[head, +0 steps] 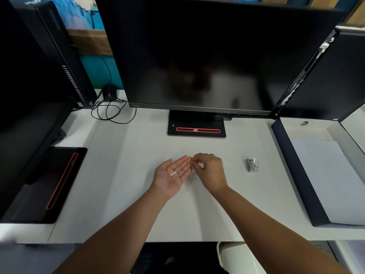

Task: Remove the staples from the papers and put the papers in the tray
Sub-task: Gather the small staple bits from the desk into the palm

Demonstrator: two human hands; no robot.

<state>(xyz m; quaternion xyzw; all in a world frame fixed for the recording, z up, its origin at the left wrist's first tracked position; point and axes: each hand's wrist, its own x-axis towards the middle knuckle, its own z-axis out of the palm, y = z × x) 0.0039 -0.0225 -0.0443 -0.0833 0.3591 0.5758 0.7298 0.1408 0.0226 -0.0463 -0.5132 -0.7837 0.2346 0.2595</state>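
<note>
My left hand (172, 174) lies palm up over the middle of the white desk, fingers apart, with a few small pale bits (174, 173) resting in the palm. My right hand (209, 171) hovers just right of it, thumb and fingertips pinched together near the left fingertips; what they pinch is too small to make out. A metal staple remover (252, 164) stands on the desk right of my right hand. White papers (331, 180) lie in the dark-walled tray (294, 171) at the right.
A large dark monitor (207, 56) on a black stand (196, 125) fills the back. A second monitor base (47, 184) and a computer tower (65, 56) sit left, with a mouse (109, 91) and looped cable behind. A chair (237, 258) shows below the desk edge.
</note>
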